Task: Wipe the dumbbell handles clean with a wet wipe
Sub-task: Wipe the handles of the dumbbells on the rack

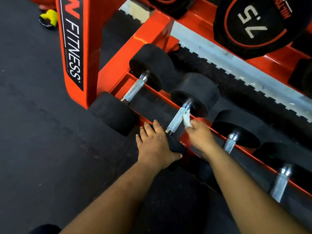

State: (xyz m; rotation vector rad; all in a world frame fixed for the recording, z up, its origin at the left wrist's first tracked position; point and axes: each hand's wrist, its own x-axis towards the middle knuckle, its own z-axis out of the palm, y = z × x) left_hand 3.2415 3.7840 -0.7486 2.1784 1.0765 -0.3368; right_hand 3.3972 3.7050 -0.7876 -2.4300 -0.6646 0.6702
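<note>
Right hand (200, 136) presses a wet wipe (187, 119) to the second dumbbell handle (177, 119) on the orange rack (148, 37).

The wipe is pinched in curled fingers and touches the handle's 3 o'clock side, just below the far black head (195, 92). The left hand (155, 146) lies with straight fingers spread over the near head at the handle's 7 o'clock, gripping nothing. More dumbbells sit on either side, toward 10 and 4 o'clock.

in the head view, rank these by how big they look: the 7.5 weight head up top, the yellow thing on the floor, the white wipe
1. 7.5 weight head, clearly largest, though cut off by the frame edge.
2. Yellow thing.
3. White wipe, partly hidden in the right hand.
The last two look close, so that order is unsure.
</note>
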